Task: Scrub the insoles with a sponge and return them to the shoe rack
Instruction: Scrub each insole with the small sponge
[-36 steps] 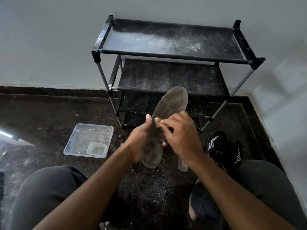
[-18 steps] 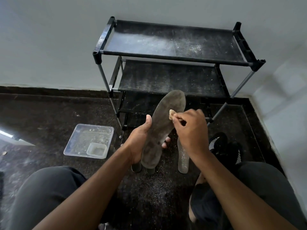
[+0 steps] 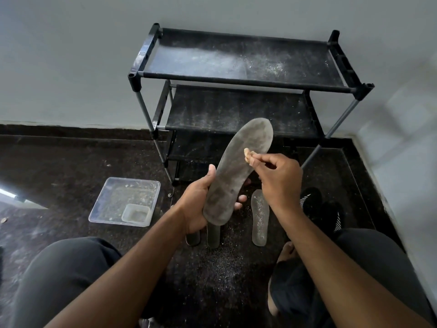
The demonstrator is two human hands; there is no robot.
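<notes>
A dusty grey insole [image 3: 236,171] is held tilted with its toe pointing up toward the rack; my left hand [image 3: 198,204] grips its heel end from underneath, thumb along the left edge. My right hand [image 3: 279,183] pinches a small tan sponge piece [image 3: 247,155] against the insole's upper right part. The black three-tier shoe rack [image 3: 238,79] stands against the wall behind, its shelves dusted white. Another grey insole [image 3: 260,216] lies on the dark floor below my right wrist, and two more insole ends [image 3: 214,235] show beneath the held one.
A clear plastic tray [image 3: 125,200] with a small tub in it sits on the floor to the left. A black shoe with white stripes [image 3: 324,209] lies at the right. My knees fill the lower corners. White walls meet at the right.
My right hand has moved the sponge up the insole, from its middle to near the toe end. The left hand keeps its grip on the heel.
</notes>
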